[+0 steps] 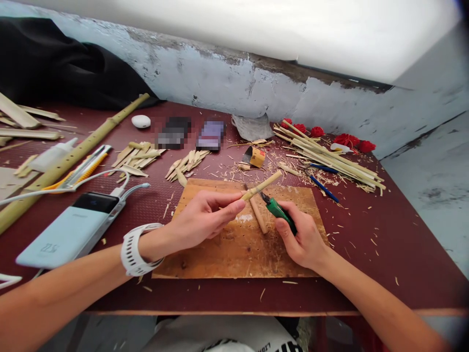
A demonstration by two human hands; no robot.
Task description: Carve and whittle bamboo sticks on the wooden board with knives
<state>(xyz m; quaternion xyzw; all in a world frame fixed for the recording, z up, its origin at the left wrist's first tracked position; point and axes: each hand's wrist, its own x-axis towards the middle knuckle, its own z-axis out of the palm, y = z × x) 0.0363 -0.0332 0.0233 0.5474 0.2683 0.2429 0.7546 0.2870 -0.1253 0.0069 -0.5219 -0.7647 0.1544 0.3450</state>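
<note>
My left hand [203,217] is closed on a thin bamboo stick [264,184] that points up and to the right over a wooden board [234,244]. My right hand [302,237] grips a green-handled knife [277,209], its blade touching the stick near my left fingertips. Another short bamboo piece [258,215] lies on the board between my hands. A white watch [134,249] is on my left wrist.
A pale blue power bank [68,232] with cables lies at the left, beside a long bamboo pole [73,159] and a yellow cutter [86,168]. Bamboo strips [326,156] and red flowers [348,140] lie at the back right. Shavings litter the dark red table [384,234].
</note>
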